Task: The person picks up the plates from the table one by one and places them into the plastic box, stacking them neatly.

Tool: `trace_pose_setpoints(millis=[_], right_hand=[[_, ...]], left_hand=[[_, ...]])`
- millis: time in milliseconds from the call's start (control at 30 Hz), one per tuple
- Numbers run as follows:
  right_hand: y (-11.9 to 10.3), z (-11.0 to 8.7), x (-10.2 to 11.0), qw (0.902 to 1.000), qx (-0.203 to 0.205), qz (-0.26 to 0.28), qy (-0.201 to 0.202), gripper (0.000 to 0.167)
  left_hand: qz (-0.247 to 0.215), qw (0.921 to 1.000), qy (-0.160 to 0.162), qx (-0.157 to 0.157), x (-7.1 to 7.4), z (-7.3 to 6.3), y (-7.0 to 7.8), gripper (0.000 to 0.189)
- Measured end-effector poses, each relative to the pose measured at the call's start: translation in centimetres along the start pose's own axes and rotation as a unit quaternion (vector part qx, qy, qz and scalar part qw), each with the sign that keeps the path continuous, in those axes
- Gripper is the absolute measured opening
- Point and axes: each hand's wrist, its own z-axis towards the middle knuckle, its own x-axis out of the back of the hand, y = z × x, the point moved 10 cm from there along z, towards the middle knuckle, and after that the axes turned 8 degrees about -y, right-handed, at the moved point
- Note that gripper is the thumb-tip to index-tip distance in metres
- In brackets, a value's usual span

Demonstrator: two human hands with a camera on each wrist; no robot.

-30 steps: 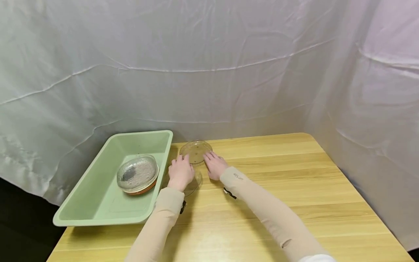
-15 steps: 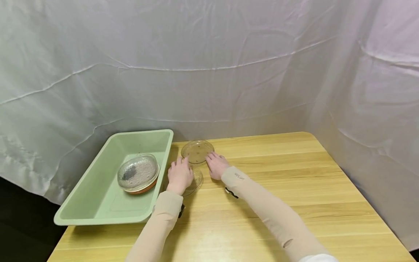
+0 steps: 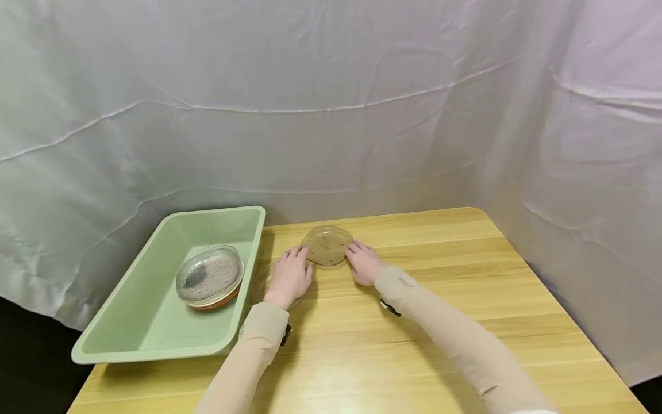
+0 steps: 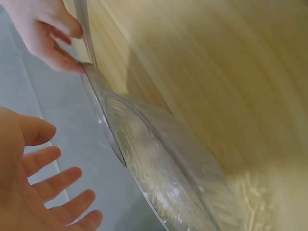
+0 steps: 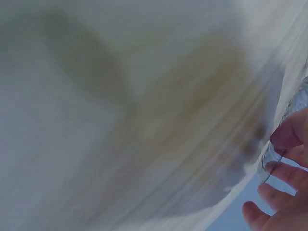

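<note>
My right hand [image 3: 366,263] pinches the right rim of a clear, shallow dish [image 3: 328,244] with small dark dots, at the far edge of the table. The right wrist view has the thumb and fingers of the right hand [image 5: 291,166] at that rim. My left hand [image 3: 292,277] is near the dish's left side. In the left wrist view the fingers of my left hand [image 4: 43,183] are spread, with nothing between them. A second clear dish, with a textured surface [image 4: 159,178], lies partly hidden beneath the left hand in the head view.
On the left a pale green tub [image 3: 150,351] stands on the wooden table [image 3: 439,276]. Inside it is a stack with a clear cover [image 3: 212,273] on top and an orange-brown base. Grey cloth [image 3: 310,144] hangs behind the table.
The clear dish has shifted to the right and tilted, with my right hand moving right at its rim. My left hand has moved slightly right, and the head view has turned a little.
</note>
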Motion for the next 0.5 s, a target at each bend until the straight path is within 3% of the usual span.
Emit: trace_pose_setpoints(millis=[167, 500], right_hand=[[1.0, -2.0, 0.5, 0.9991, 0.030, 0.003, 0.031, 0.042], [3.1, -6.7, 1.5, 0.9948, 0.059, 0.004, 0.083, 0.027]], left_hand=[[-0.023, 0.9991, 0.008, -0.036, 0.5, 0.1, 1.1, 0.044], [-0.039, 0.9951, -0.021, -0.089, 0.1, 0.3, 3.5, 0.044]])
